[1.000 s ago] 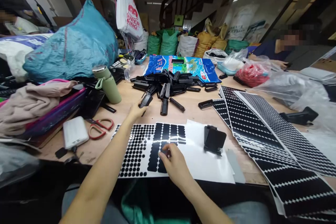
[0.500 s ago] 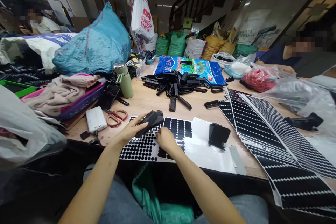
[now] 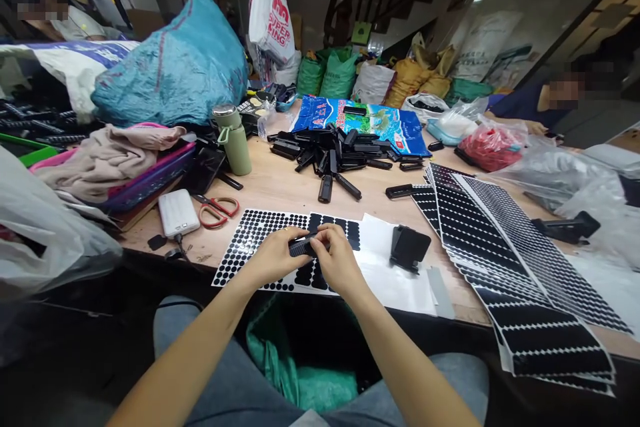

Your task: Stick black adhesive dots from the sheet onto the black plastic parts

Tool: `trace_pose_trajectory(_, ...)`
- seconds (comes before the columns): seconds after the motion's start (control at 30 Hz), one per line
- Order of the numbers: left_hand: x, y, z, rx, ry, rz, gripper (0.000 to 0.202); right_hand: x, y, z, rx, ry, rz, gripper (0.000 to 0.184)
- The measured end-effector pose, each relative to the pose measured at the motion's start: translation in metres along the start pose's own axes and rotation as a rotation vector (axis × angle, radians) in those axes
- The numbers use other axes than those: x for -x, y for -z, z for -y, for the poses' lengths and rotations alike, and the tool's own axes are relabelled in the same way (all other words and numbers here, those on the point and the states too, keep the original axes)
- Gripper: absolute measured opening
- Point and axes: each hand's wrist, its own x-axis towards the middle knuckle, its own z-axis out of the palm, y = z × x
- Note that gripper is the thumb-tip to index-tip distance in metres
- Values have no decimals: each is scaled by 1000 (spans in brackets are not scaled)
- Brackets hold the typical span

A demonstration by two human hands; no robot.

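Observation:
Above the sticker sheet (image 3: 233, 257), my left hand (image 3: 273, 253) is closed around a black plastic phone stand (image 3: 301, 247), which looks folded. My right hand (image 3: 336, 253) meets it at the right end, thumb and fingers pinched against the stand; whether a small sticker is between them is hidden. The sheet carries rows of round black dots on the left and larger black pads (image 3: 353, 235) on the right. Further right, another black phone stand (image 3: 410, 248) is propped unfolded on white backing paper (image 3: 375, 280).
A pile of black plastic parts (image 3: 340, 150) lies at the table's middle. Red-handled scissors (image 3: 219, 211), a white power bank (image 3: 178, 213) and a green flask (image 3: 235, 147) are left. Long black sticker sheets (image 3: 480, 247) overhang the front edge at right. A person (image 3: 530, 103) sits at far right.
My right hand has risen from the sticker sheet to the phone stand. My left hand has brought the stand lower and rightward, so both hands now meet on it. The view has shifted slightly.

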Motion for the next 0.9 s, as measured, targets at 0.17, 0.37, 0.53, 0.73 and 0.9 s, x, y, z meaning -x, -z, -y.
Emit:
trace_pose_trajectory(0.17, 0, -4, -4, 6, 6, 3, 42, 4, 6, -1, 12, -9, -6, 13)
trace_pose_trajectory(0.37, -1, -9, -11, -42, 29, 49, 43, 8, 4, -4, 53, 2, -21, 14)
trace_pose_trajectory(0.53, -3, -11, -11, -111, 125, 52, 42, 1, 13, -33, 171, 13, -223, 10)
trace_pose_trajectory(0.73, -2, -10, -5, -127, 28, 176, 47, -7, 37, -89, 670, -447, -222, 25)
trace_pose_trajectory(0.9, -2, -14, 2, -105, -18, 171, 48, -5, 33, -94, 682, -466, -169, 20)
